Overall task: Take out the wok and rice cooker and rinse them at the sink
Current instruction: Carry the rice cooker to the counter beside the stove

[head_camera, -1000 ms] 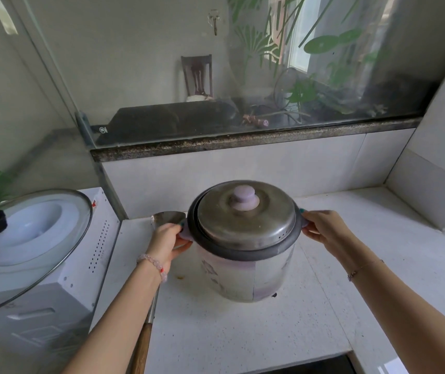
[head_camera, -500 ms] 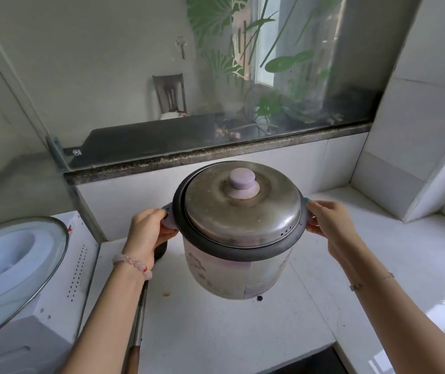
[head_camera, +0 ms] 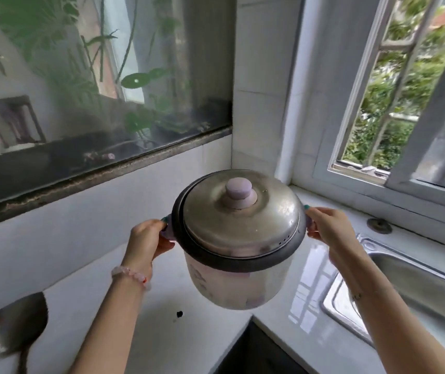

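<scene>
The rice cooker [head_camera: 239, 276] hangs in the air above the white counter corner, tilted toward me. It has a pale body, a dark rim and a steel lid [head_camera: 243, 220] with a lilac knob. My left hand [head_camera: 147, 240] grips its left side handle. My right hand [head_camera: 329, 229] grips the right handle. The steel sink [head_camera: 415, 282] lies to the right, just past my right forearm. No wok is in view.
A metal ladle [head_camera: 13, 327] lies on the white counter [head_camera: 175, 341] at the lower left. An open window [head_camera: 394, 85] is behind the sink, and a glass partition [head_camera: 86, 76] runs along the back wall. A small dark speck [head_camera: 179, 313] sits on the counter.
The rice cooker has been lifted off the counter and carried to the right toward the sink. The view has swung right, so the glass lid and white appliance are gone from sight.
</scene>
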A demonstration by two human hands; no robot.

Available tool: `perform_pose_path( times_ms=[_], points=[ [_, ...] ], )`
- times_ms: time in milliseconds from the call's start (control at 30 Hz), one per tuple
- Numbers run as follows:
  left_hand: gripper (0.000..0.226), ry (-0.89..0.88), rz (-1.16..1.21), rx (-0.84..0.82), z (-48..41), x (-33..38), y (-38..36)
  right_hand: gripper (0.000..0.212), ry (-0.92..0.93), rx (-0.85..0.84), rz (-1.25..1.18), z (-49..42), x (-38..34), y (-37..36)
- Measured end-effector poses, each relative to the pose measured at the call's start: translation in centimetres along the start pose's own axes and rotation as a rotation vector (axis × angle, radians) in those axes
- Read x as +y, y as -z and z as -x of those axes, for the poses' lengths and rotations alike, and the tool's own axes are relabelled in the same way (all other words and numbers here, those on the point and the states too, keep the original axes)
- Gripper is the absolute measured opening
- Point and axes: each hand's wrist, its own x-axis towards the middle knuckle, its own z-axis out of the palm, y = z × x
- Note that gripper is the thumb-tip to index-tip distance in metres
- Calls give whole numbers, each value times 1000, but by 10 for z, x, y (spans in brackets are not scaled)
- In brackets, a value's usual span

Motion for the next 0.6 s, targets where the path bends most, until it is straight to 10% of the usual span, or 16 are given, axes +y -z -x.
perform_pose_path(
  times_ms=[600],
  points=[
    [35,-91,-107,-932,132,-27,-137,27,-178,917,-25,279,11,163]
  ],
)
